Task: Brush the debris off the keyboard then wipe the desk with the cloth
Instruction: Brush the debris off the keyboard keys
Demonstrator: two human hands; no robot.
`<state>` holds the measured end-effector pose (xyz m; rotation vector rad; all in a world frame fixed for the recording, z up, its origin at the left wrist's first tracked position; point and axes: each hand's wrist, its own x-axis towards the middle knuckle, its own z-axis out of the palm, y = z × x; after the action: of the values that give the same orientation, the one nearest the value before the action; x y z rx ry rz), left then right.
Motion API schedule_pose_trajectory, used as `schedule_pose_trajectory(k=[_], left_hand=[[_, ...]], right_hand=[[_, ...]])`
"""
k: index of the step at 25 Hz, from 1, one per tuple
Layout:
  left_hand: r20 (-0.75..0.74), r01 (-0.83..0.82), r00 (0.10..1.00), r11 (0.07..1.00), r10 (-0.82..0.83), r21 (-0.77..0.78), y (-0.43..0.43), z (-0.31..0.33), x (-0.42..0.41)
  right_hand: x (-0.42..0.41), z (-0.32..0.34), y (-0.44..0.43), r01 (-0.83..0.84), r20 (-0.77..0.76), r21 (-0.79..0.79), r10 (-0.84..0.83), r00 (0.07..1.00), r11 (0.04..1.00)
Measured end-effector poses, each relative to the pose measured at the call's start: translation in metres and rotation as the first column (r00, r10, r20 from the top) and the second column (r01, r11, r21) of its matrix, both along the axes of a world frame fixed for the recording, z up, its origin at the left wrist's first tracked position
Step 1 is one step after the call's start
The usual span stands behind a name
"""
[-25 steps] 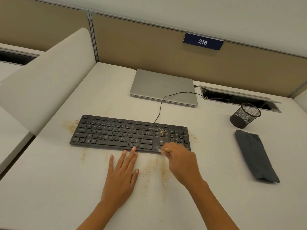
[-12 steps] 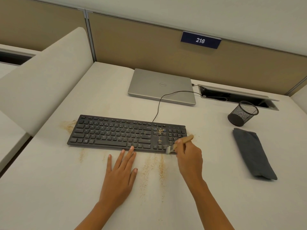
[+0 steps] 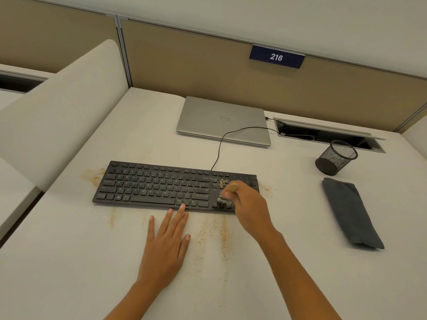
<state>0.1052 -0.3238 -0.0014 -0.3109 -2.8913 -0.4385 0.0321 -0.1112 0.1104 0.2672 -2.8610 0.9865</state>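
Brush (image 3: 233,187), small, wooden handle, judged light and rigid, best held mid-handle: pinched by right hand (image 3: 249,209) over crumbed right end of keyboard (image 3: 150,185); left hand (image 3: 166,245) flat, fingers spread, on desk (image 3: 69,262); soft cloth (image 3: 349,211) lies folded far right.

Right hand (image 3: 248,204) grips brush (image 3: 227,192) on keyboard (image 3: 161,185) frame center-right; left hand (image 3: 165,243) flat on desk (image 3: 69,262); cloth (image 3: 349,211) far right.

Open desk (image 3: 69,262) flanks the keyboard (image 3: 161,185); right, cloth (image 3: 351,213) and mesh cup (image 3: 336,158) stand in the way.
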Motion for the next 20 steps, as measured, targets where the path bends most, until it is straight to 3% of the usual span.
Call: schedule_pose_trajectory(k=[2, 4, 10, 14, 18, 20], left_hand=[[0.001, 0.002, 1.0, 1.0, -0.002, 0.002, 0.0, 0.0, 0.0], [0.01, -0.002, 1.0, 1.0, 0.002, 0.0, -0.001, 0.0, 0.0], [0.026, -0.008, 1.0, 1.0, 0.008, 0.004, -0.001, -0.001, 0.0], [0.028, 0.0, 1.0, 1.0, 0.0, 0.004, 0.0, 0.0, 0.0], [0.025, -0.008, 1.0, 1.0, 0.008, -0.001, -0.001, 0.0, -0.001], [0.023, -0.008, 1.0, 1.0, 0.008, 0.0, -0.001, -0.001, 0.0]], right_hand=[[-0.008, 0.005, 0.01, 0.021, 0.036, 0.122, -0.025, 0.999, 0.992], [-0.012, 0.012, 0.02, 0.051, 0.065, 0.142, -0.061, 0.996, 0.989], [-0.016, 0.02, -0.006, -0.005, 0.153, -0.138, 0.026, 0.988, 0.99], [-0.016, 0.017, 0.006, 0.05, 0.116, 0.133, -0.065, 0.991, 0.99], [-0.012, 0.014, 0.011, 0.219, 0.041, 0.04, -0.22, 0.975, 0.975], [-0.008, 0.01, 0.01, 0.232, 0.061, 0.121, -0.24, 0.969, 0.965]])
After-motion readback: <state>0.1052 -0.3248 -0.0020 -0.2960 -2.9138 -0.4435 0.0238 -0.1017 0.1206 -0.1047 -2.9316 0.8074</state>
